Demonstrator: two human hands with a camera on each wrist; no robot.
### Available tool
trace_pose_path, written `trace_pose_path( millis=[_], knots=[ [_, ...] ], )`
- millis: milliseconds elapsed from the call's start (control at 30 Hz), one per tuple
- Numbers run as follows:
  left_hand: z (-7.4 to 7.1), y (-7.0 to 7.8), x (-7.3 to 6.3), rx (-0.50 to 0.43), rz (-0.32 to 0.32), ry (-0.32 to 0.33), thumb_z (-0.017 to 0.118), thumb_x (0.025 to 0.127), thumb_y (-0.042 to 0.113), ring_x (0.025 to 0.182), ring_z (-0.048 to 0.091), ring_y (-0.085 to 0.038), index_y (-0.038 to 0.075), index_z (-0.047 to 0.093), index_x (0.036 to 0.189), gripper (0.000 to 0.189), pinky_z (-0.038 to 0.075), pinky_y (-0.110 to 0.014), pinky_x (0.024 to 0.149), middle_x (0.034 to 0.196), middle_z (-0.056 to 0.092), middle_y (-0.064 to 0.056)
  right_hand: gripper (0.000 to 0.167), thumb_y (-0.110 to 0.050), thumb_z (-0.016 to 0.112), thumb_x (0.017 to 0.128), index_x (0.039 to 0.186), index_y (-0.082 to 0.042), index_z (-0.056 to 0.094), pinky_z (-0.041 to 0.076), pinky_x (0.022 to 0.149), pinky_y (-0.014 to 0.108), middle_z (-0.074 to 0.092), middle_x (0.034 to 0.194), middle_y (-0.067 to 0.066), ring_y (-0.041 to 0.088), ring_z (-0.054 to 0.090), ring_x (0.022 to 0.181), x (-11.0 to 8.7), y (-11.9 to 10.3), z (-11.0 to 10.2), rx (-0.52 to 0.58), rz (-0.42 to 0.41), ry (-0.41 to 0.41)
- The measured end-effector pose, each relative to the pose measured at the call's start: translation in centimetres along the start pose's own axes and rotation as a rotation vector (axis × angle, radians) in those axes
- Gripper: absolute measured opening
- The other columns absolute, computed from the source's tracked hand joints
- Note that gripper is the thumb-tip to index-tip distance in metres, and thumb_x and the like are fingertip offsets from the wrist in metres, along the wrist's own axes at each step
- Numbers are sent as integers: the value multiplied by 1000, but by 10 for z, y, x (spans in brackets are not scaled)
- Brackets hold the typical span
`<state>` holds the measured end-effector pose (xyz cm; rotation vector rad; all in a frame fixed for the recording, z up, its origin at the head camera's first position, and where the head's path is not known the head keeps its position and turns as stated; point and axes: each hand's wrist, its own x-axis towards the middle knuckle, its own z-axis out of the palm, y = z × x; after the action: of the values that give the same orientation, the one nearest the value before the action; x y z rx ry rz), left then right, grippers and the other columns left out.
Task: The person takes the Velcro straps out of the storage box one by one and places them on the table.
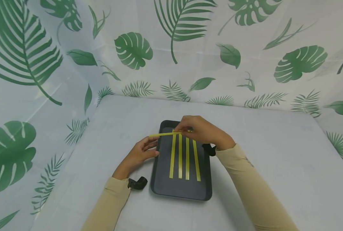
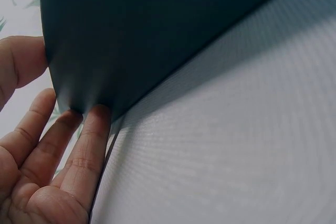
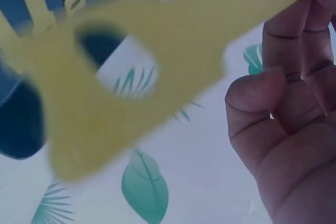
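Note:
A dark grey tray (image 1: 162, 173) holds several flat yellow strips (image 1: 187, 160) lying lengthwise, roughly side by side. Over its far end, my right hand (image 1: 198, 130) pinches another yellow strip (image 1: 162, 134), which extends left past the rim. The right wrist view shows this held strip (image 3: 142, 124) close up and blurred, with a wide end pierced by an oval hole. My left hand (image 1: 139, 154) is at the tray's left edge, its fingers fairly straight. In the left wrist view, the left fingertips (image 2: 97, 116) touch the tray's dark outer side (image 2: 157, 24).
The tray stands on a white-covered table (image 1: 258, 138). White sheets with green leaf prints (image 1: 134, 49) hang behind and to the left. Both wrists wear black camera mounts (image 1: 138, 183).

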<state>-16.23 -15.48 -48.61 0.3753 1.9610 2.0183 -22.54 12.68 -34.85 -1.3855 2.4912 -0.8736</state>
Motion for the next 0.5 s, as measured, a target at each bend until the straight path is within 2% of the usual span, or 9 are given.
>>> trace_pose_path(
  millis=[100, 333, 500],
  knots=[
    [1, 0, 2, 4, 11, -5, 70, 100, 1, 152, 42, -48, -9, 42, 159, 66, 58, -31, 104, 165, 40, -31, 25, 11, 72, 97, 116, -2, 82, 62, 85, 48, 71, 104, 6, 24, 69, 97, -7, 2, -3, 10, 17, 27],
    [1, -2, 1, 6, 16, -5, 73, 101, 4, 153, 41, -48, -7, 43, 160, 67, 57, -33, 105, 166, 41, -28, 19, 8, 72, 98, 113, -1, 80, 60, 77, 34, 68, 104, 6, 17, 66, 85, -23, 9, -6, 106, 26, 108],
    [0, -4, -2, 2, 19, -4, 72, 101, 4, 154, 40, -48, -8, 42, 160, 67, 57, -33, 106, 167, 40, -29, 18, 11, 75, 96, 112, 3, 75, 63, 84, 34, 72, 106, 9, 22, 73, 92, -35, 12, -5, 200, 64, 152]
  ],
)
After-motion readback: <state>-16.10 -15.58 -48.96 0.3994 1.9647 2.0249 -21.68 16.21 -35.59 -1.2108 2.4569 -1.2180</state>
